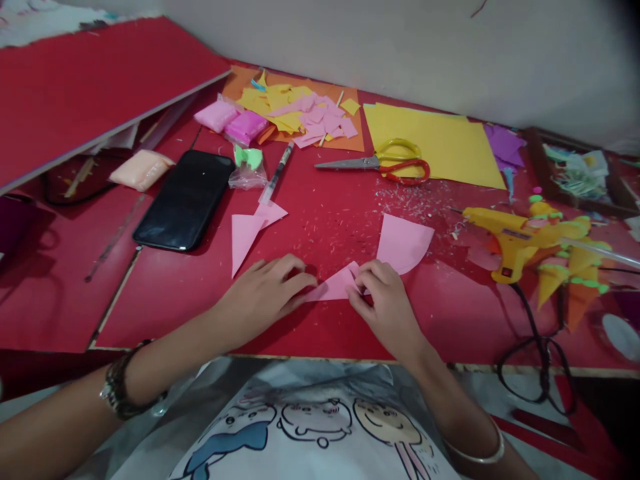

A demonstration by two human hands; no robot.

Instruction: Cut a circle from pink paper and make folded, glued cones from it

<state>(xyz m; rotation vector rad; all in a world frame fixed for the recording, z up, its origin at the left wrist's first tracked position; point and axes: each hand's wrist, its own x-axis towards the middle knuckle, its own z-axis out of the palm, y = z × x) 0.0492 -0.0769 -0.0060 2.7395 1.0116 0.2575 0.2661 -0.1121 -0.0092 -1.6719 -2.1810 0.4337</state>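
A folded pink paper piece [336, 285] lies on the red table, narrow toward the left. My left hand [270, 290] has its fingertips closed on the narrow left tip of this paper. At its wider right end, my right hand [383, 293] pinches the edge between thumb and fingers. Just beyond my right hand lies a pink quarter-circle paper [404, 244]. Left of the held piece, beyond my left hand, rests a pink paper triangle [244, 239], with another small pink piece [273, 213] touching it.
Farther back are a black phone [185, 200], a pen [281, 170], scissors [370, 163], yellow sheets [440, 143] and pink and yellow scraps [320, 117]. To the right sit a yellow glue gun [515, 237] with its cord and small yellow and orange cones [553, 283].
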